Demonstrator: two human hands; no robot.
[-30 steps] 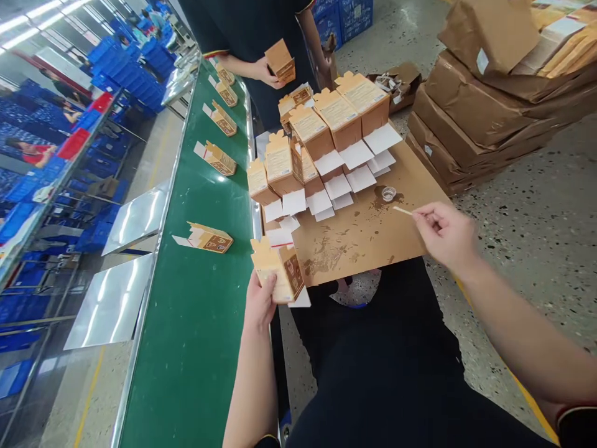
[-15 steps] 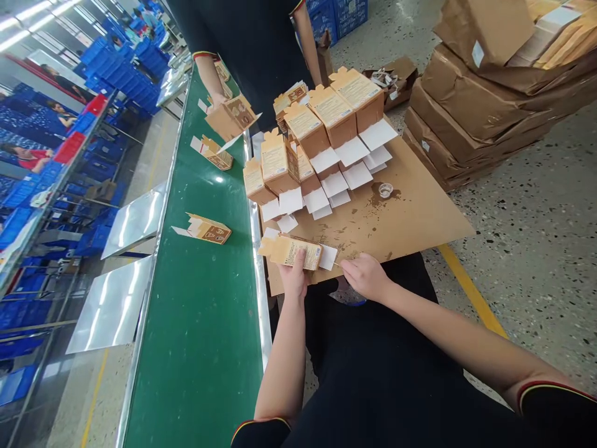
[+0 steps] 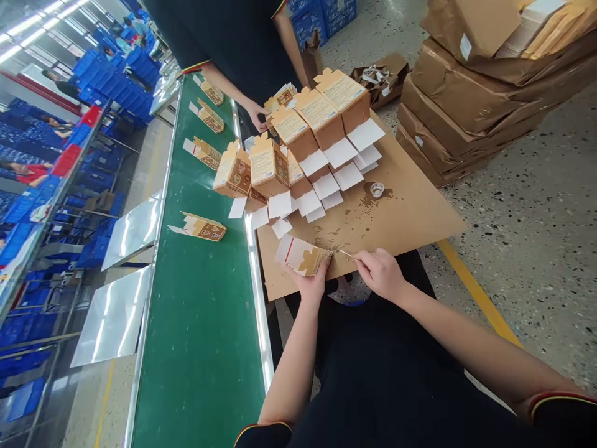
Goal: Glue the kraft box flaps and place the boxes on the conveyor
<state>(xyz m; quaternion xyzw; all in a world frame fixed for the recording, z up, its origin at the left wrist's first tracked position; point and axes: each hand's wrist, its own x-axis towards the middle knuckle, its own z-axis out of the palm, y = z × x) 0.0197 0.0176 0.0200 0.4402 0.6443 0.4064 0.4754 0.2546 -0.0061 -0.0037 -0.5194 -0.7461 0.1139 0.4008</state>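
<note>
A small carton is pinned at the near edge of the cardboard counter by the closed left hand. The right hand, pinched on a thin stick, should be guided lightly along the flap.

— I'm watching a factory packing line here. A green conveyor belt is carrying small printed cartons past the workstation.

— What else is telling you that?

— Blue plastic crates are stacking up along the far wall, wrapped brown bundles are sitting on the speckled floor, and a co-worker is standing further up the belt.
</note>
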